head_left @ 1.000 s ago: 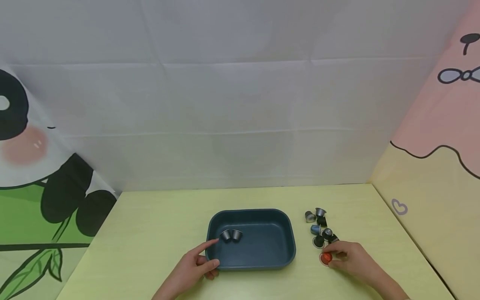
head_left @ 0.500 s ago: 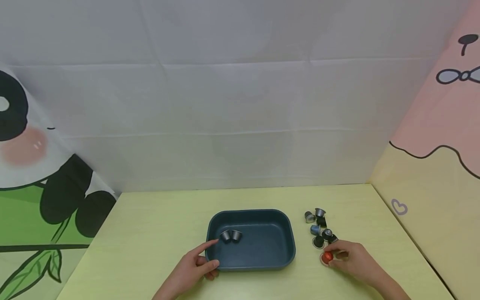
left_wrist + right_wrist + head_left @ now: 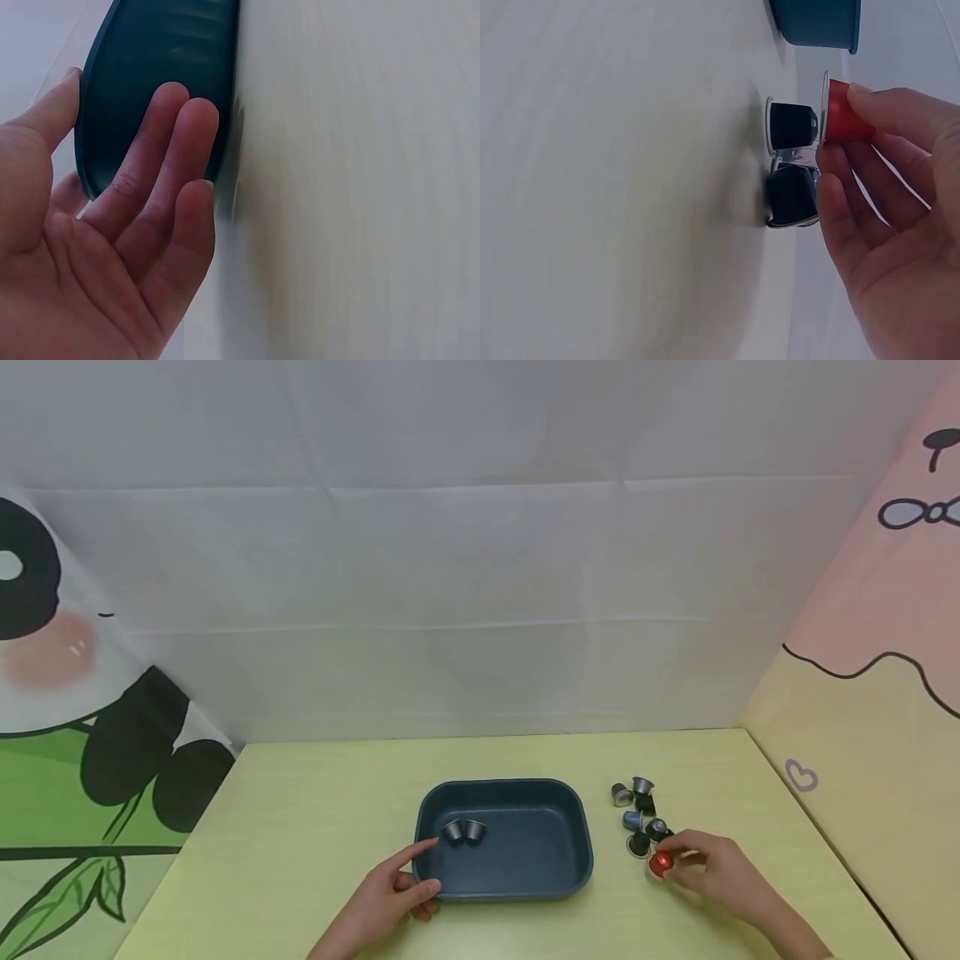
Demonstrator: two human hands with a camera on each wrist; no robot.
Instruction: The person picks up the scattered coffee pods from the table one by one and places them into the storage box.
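Right hand [image 3: 705, 870] pinching a red capsule [image 3: 661, 864] between thumb and fingertips, raised just clear of the counter [image 3: 300, 827] beside the cluster of loose capsules [image 3: 640, 814]. Left hand [image 3: 386, 893] lies relaxed with straight fingers against the near left corner of the dark tray [image 3: 573, 827] (two capsules already inside). The capsule looks light, rigid and smooth, probably best held by its tapered body below the flange.

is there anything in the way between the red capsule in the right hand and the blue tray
Nothing visible blocks it. The right hand pinches the red capsule just right of the dark blue tray, with bare table between them. The other capsules lie further back, beside that path. The left hand touches the tray's far side.
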